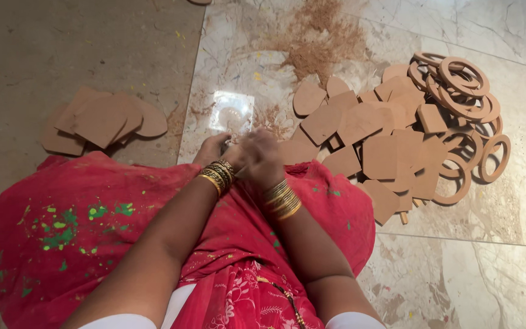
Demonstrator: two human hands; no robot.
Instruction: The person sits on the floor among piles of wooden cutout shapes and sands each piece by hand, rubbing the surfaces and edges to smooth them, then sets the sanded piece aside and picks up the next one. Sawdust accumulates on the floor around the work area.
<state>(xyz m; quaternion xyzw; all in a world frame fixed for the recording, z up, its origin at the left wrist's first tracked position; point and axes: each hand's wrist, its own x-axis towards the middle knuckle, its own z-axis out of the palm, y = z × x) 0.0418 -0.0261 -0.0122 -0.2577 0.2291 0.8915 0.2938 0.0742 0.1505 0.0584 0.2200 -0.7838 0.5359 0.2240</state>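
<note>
Left pile [101,120]: flat brown fibreboard cut-outs, rounded at one end and pointed at the other, overlapping on the dull floor, well apart from the hands.
Left hand [213,150]: curled shut just above the red cloth on the lap; what it pinches is hidden.
Right hand [258,157]: closed, touching the left; a thin pale edge pokes out below, too small to name.
Bangles [219,173]: stacked gold bands on both wrists.
Handling: such a board piece looks light, stiff and matt, hardly slippery; best pinched by its flat faces near an edge.
Sawdust [315,38]: fine tan heap on glossy marble.
Right pile [377,141]: more cut-outs, some with short handles.
Rings [461,91]: flat board hoops, heaped.
</note>
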